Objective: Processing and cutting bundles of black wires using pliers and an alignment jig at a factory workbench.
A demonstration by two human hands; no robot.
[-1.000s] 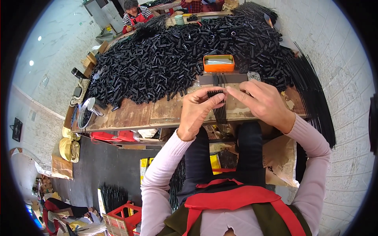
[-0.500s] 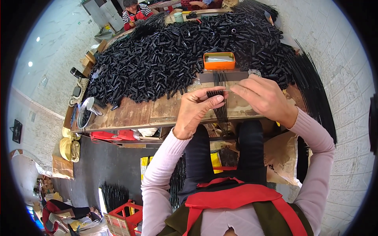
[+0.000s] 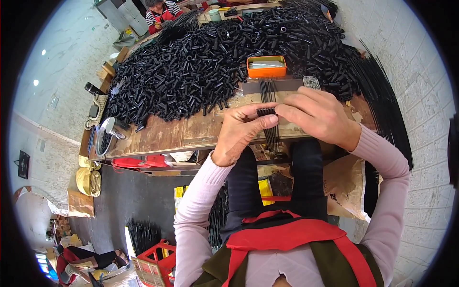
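Observation:
My left hand (image 3: 245,128) is closed on a bundle of thin black rods (image 3: 271,136), thumb and forefinger pinching their dark ends in a short side-by-side row (image 3: 266,112). The rods hang down toward my lap, and more of them stretch beyond the hand across the table. At the right end of that row, my right hand (image 3: 319,117) has its fingertips pressed together against it. What those fingers pinch is hidden.
A large heap of short black tubes (image 3: 186,71) covers the wooden table (image 3: 158,136). Behind my hands stand an orange box (image 3: 266,71) of thin metal pins and a clear box (image 3: 311,82) of small parts. Long black rods (image 3: 387,105) lie at the right wall. Another person (image 3: 160,14) sits opposite.
My right hand has come left to the end of the row; the thin pale wire-like piece seen between the hands is now hidden. My left hand still holds the rods.

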